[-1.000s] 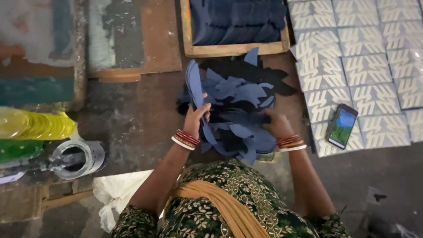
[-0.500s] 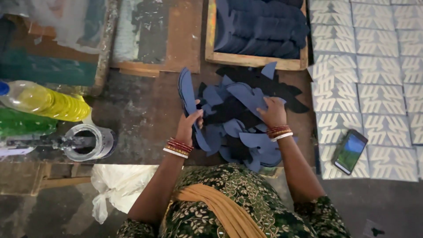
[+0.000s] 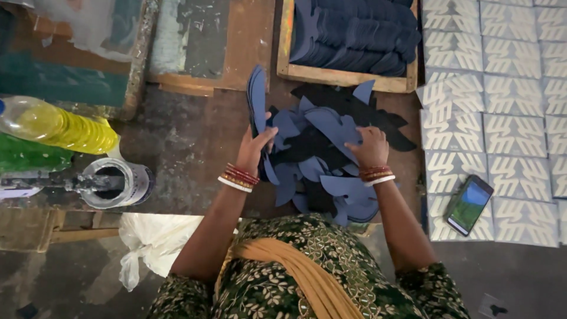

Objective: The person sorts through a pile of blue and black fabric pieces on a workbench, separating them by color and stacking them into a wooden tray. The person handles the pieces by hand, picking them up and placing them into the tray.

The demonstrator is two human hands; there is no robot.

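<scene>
A heap of dark blue, leaf-like flat cut-out pieces (image 3: 319, 150) lies on the floor in front of me. My left hand (image 3: 255, 146) grips a stack of these blue pieces (image 3: 257, 100) held upright on edge at the heap's left side. My right hand (image 3: 370, 146) rests on top of the heap with its fingers closed on a blue piece (image 3: 332, 124). Both wrists wear red and white bangles.
A wooden tray (image 3: 345, 75) packed with more blue pieces stands beyond the heap. Pale patterned squares (image 3: 514, 127) cover the floor at the right, with a phone (image 3: 468, 204) on them. At the left are a yellow bottle (image 3: 56, 125), a tin can (image 3: 115, 181) and a white bag (image 3: 155, 239).
The view has shifted, so everything sits further right and lower. My right hand has moved up onto the heap's top. My left hand still holds the upright stack.
</scene>
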